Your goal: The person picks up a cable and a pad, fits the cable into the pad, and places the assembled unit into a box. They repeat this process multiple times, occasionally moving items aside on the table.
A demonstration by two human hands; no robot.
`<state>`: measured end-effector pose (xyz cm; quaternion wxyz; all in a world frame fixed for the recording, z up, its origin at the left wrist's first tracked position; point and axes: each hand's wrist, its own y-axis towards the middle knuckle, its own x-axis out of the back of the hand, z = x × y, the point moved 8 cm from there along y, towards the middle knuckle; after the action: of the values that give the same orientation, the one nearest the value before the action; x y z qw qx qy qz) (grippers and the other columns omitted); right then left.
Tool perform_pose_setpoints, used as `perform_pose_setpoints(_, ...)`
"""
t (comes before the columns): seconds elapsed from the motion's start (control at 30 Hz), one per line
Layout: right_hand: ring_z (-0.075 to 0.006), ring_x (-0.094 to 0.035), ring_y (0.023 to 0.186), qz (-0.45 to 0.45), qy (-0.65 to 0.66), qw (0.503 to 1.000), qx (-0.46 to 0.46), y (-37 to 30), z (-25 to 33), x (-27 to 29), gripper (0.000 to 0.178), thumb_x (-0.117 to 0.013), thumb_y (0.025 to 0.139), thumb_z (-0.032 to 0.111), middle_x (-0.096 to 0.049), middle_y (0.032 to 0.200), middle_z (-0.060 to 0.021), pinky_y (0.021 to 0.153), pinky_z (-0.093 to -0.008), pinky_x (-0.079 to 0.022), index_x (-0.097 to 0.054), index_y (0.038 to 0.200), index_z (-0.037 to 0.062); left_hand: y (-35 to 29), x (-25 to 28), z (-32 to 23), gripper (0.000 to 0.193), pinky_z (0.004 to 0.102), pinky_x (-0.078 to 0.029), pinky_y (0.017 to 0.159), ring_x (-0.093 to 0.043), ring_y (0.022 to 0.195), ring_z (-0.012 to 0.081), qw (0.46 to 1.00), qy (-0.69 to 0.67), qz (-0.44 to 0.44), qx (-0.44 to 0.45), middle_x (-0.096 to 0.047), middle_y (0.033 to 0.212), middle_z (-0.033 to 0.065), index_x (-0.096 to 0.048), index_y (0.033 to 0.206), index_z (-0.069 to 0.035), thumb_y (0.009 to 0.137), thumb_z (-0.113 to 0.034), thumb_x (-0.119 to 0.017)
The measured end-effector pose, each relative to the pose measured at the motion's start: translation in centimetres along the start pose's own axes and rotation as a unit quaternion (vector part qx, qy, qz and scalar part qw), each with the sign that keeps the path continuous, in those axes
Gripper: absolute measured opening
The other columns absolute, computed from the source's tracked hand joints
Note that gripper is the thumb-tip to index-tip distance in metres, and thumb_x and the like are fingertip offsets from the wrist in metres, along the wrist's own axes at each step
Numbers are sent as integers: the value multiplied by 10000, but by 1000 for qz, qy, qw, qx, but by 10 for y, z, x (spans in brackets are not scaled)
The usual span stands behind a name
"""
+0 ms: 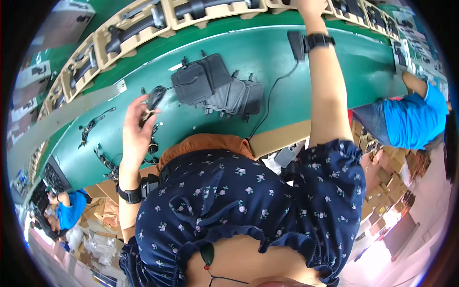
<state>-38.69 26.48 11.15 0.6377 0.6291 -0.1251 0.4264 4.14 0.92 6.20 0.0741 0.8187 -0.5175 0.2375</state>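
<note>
In my left hand (137,120) is a bundled black cable (156,97) with a pale tie, pinched between thumb and fingers above the green bench. From the bundle a thin lead runs toward a pile of flat dark pads (193,82) with short black tabs, lying overlapped in the middle of the bench. My right arm stretches far forward, and my right hand (313,6) reaches the tan moulded trays at the back. Its fingers are cut off by the upper edge, so what they touch is hidden. Both wrists wear black straps with a small box.
Along the back, tan moulded trays (98,43) hold black parts. More tied black cables (89,128) lie on the green bench (282,98) at left. A brown cardboard edge (282,138) is close to my body. People in blue shirts work at right (416,117) and left (71,208).
</note>
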Motion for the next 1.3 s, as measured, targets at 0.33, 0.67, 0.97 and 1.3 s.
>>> perform_pose_setpoints(0.33,-300,-590,844,591,500,588,235,-225,272,137,408,-538,883,246,-599,956,-170,751,-365,-469,-460,1231,47,-9,-11,-42,447,344,-470,854,-567,998,294,981,67,1,-181,-553,1090,149,-482,1120,-37,718,14,-671)
perform_pose_setpoints(0.67,-84,-441,620,502,678,521,-131,-243,279,89,295,-413,967,248,-514,770,-24,565,-225,-385,-508,1093,-1,-8,-10,0,734,356,-300,1031,-397,1212,238,989,-93,-68,-97,-441,1268,178,-310,1300,19,721,-153,-727)
perform_pose_setpoints(0.97,-98,-459,588,468,573,673,3,-242,264,92,277,-390,967,263,-509,740,-29,561,-214,-390,-489,968,5,-20,-58,77,131,171,-338,468,-395,506,31,934,-275,201,107,-458,608,-44,-547,905,-39,911,-167,-517)
perform_pose_setpoints(1.3,-87,-506,563,720,512,446,-144,-323,248,79,285,-432,948,158,-593,796,-107,495,-217,-425,-344,1187,30,-8,-32,75,90,373,-455,531,-601,617,273,998,61,-14,-13,-606,719,113,-512,928,-72,849,-112,-528)
